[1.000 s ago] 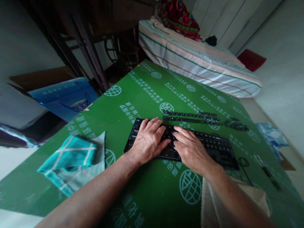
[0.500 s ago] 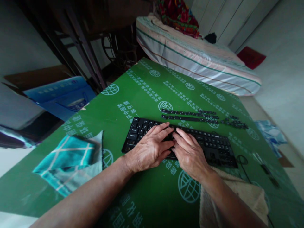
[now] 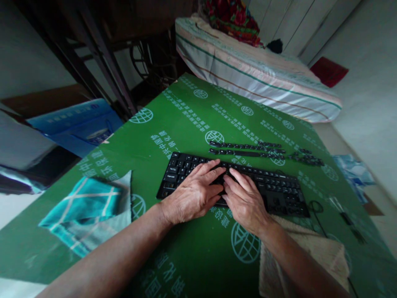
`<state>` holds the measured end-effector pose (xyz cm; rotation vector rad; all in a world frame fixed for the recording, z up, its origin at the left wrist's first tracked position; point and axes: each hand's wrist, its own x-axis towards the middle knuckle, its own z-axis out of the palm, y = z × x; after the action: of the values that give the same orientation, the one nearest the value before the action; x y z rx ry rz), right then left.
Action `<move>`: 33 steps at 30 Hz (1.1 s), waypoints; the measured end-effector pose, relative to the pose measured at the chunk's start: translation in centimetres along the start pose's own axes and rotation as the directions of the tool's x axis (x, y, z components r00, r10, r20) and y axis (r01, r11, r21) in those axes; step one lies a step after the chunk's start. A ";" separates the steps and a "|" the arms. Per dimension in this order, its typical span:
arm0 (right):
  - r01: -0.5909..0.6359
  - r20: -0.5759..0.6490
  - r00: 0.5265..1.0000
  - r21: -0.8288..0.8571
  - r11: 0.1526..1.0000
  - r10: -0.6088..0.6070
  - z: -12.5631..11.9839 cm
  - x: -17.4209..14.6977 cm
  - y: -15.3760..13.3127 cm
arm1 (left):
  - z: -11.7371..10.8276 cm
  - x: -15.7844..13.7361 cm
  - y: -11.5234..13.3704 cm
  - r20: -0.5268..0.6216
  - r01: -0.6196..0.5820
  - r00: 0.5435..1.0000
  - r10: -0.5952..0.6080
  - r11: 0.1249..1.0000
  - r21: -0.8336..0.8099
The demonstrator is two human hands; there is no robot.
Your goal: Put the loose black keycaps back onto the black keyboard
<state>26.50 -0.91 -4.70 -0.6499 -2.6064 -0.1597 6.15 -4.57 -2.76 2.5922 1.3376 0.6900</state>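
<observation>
A black keyboard point(image 3: 276, 192) lies at a slant on the green table, with some keycaps off its lower and right parts. Across its middle rests my left hand point(image 3: 198, 192), palm down, fingers stretched out and apart over the keys. My right hand point(image 3: 243, 194) lies beside it, fingers extended toward the left one, tips on the keyboard. The fingertips of both hands nearly meet, and the keys beneath are hidden. Behind the keyboard, loose black keycaps point(image 3: 248, 153) are laid out in rows, with a smaller cluster of keycaps point(image 3: 305, 157) to their right.
A teal checked cloth point(image 3: 89, 200) lies folded at left on the green table point(image 3: 186, 256). Under my right forearm is a beige cloth point(image 3: 305, 252). A brush point(image 3: 349, 219) and the keyboard's cable point(image 3: 318, 211) are at right. A mattress point(image 3: 260, 74) stands beyond the table.
The whole view has shifted slightly to the left and up. Both hands stay on the middle of the keyboard, with only slight finger movement.
</observation>
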 end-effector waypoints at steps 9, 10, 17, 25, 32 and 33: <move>-0.080 -0.116 0.990 0.047 0.996 0.085 0.3 -0.4 0.1 | 0.3 0.0 -0.3 -0.152 0.056 0.986 -0.063 0.997 -0.053; -0.103 -0.163 0.980 0.058 0.993 0.111 0.3 -0.4 0.1 | 0.3 0.0 -0.5 -0.193 0.080 0.977 -0.089 0.995 -0.052; -0.119 -0.239 0.960 0.112 0.987 0.143 0.1 -0.4 0.1 | 0.1 -0.3 -2.4 -0.360 0.305 0.888 -0.287 0.952 -0.008; -0.089 -0.141 0.985 0.066 0.994 0.098 0.3 -0.5 0.0 | -0.3 -0.6 -3.2 -0.405 0.384 0.850 -0.336 0.923 0.039; -0.110 -0.179 0.976 0.079 0.991 0.123 0.3 -0.4 -0.2 | -0.1 -0.6 -3.4 -0.407 0.363 0.862 -0.303 0.928 0.078; -0.114 -0.174 0.977 0.073 0.991 0.125 0.3 -0.3 -0.2 | -0.1 -0.7 -3.4 -0.406 0.359 0.864 -0.297 0.929 0.085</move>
<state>26.53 -1.18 -5.11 -0.7326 -2.3838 -0.0937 3.25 -3.07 -4.04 2.3149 1.9691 1.1129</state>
